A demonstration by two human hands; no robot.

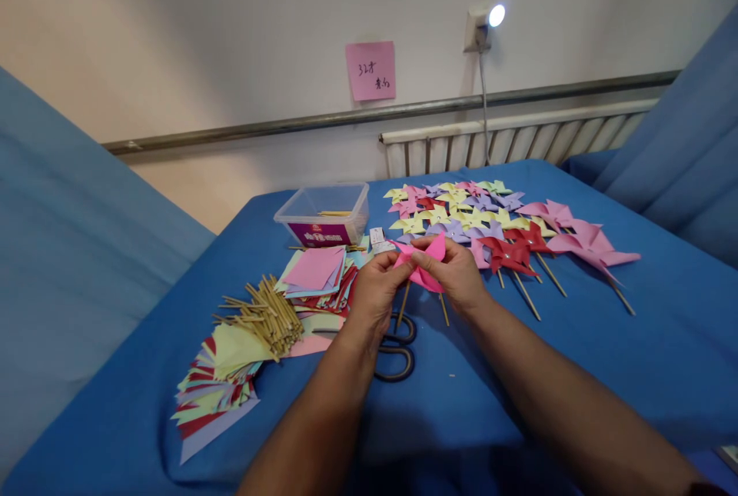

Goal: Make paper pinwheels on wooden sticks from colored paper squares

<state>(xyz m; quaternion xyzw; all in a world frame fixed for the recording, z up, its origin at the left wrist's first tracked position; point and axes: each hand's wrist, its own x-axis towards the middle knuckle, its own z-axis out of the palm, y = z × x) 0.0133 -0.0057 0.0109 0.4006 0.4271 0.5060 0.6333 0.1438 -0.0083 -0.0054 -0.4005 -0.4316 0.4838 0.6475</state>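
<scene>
Between my two hands is a bright pink paper pinwheel (432, 274), its blades folded toward the middle. My left hand (377, 281) pinches its left side, thumb near the centre. On the other side my right hand (455, 273) grips it, with the thumb pressed on the folded paper. Two thin sticks show below the paper; whether either is joined to it I cannot tell. Scissors with black handles (397, 361) lie on the table just below my left hand, partly hidden by my left forearm. Finished pinwheels, among them a red pinwheel (507, 256), lie beyond my right hand.
A blue cloth (576, 388) covers the table. To the left are a bundle of sticks (270, 315), fanned paper sheets (216, 388) and stacked paper squares (314, 269). Behind them stands a clear plastic box (323, 208). A large pink pinwheel (596, 246) lies at right.
</scene>
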